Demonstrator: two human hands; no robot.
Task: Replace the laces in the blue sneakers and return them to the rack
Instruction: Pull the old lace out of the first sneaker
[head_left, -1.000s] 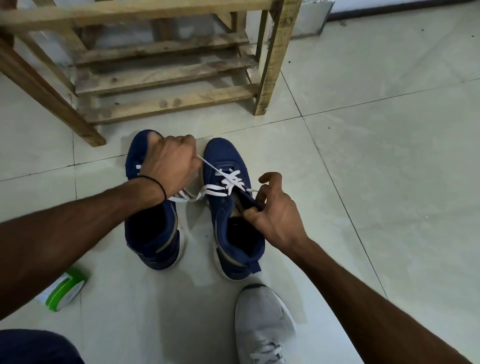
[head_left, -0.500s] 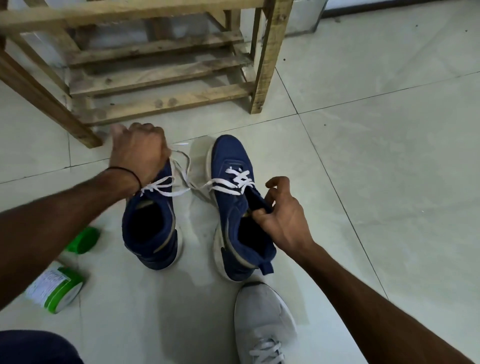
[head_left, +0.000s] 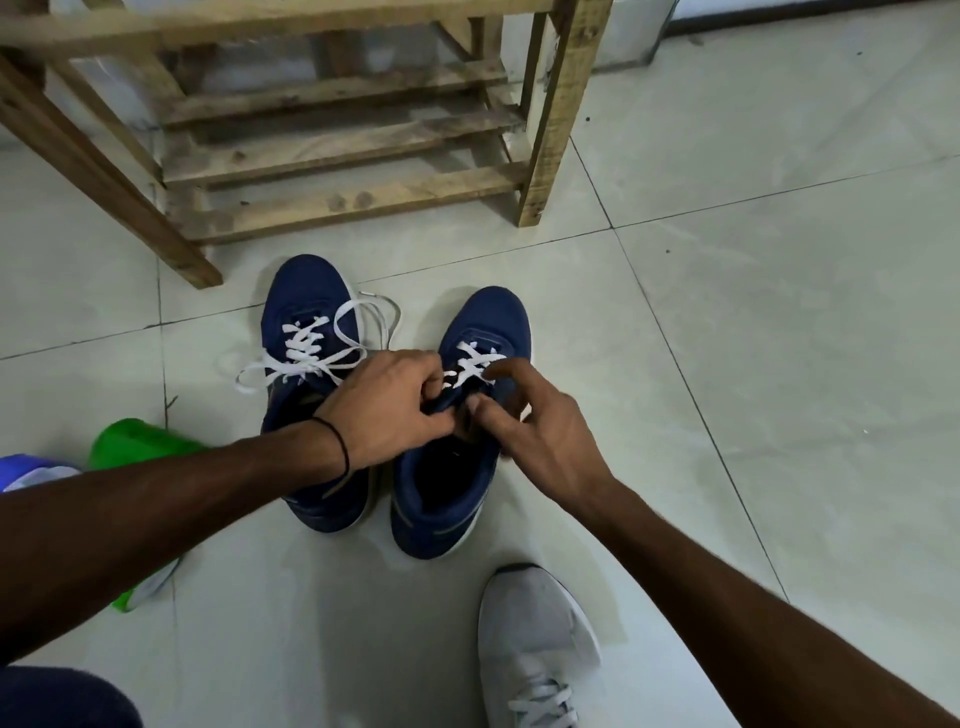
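I am partway through the lacing, and nothing is back on the rack (head_left: 353, 197) yet. Both blue sneakers stand side by side on the floor (head_left: 753, 364) just in front of it, toes toward it. My left hand (head_left: 387, 410) and right hand (head_left: 535, 426) meet at the throat of the right-side sneaker (head_left: 447, 499). The left fingers pinch there, and the right thumb and curled fingers clasp the tongue and side. Its white lace (head_left: 470, 366) crosses the lower eyelets; the ends are hidden under my fingers.

The left-side sneaker (head_left: 298, 317) has its own lace (head_left: 306, 348) threaded, with loose ends trailing onto the floor, untied. I judge that next I must find the free ends, feed them through the top eyelets and draw them even. After that I tie both shoes and lift them onto a slat.

By count there are two blue sneakers, two white laces, one rack and one grey shoe (head_left: 535, 623) on my foot. Green-and-white containers (head_left: 135, 441) sit at my left, too hidden to count.
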